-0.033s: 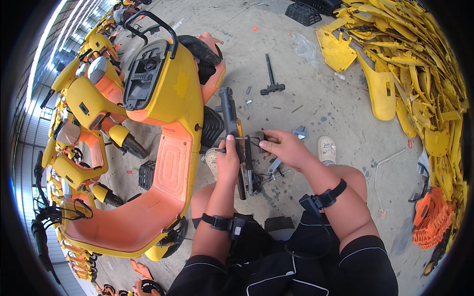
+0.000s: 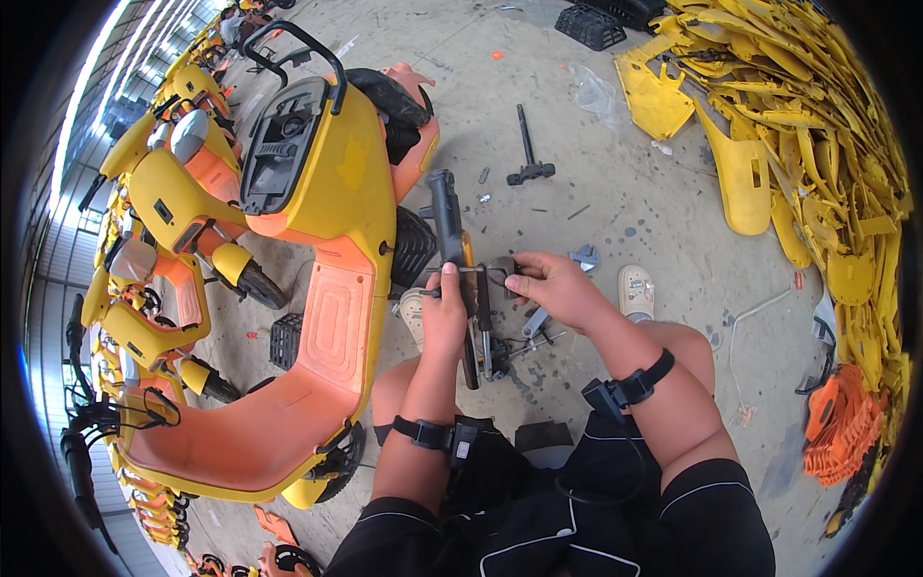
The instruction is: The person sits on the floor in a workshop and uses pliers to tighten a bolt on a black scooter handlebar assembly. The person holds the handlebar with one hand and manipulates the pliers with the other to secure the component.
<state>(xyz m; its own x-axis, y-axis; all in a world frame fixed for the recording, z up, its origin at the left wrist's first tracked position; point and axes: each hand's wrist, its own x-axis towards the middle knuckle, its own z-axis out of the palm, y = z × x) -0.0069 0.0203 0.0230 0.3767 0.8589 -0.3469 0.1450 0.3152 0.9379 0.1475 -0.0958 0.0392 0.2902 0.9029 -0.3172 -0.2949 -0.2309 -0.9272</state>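
Note:
My left hand [image 2: 444, 313] is closed around the middle of a long dark metal part [image 2: 446, 210], its thumb on top. This part has a tubular far end and a yellow strip along one side. A short dark rod sticks out to the left of that hand. My right hand [image 2: 558, 288] pinches a small dark grey piece [image 2: 500, 271] between thumb and fingers, right against the long part. Slim rods [image 2: 486, 332] run beside the part toward me. The fingers partly hide how these pieces join.
A yellow and orange scooter [image 2: 336, 279] stands close on my left, more scooters [image 2: 178, 197] behind it. On the floor lie a T-shaped metal part [image 2: 527, 163] and an adjustable wrench [image 2: 584, 257]. Yellow panels [image 2: 769, 115] and orange pieces [image 2: 846, 423] pile up at right.

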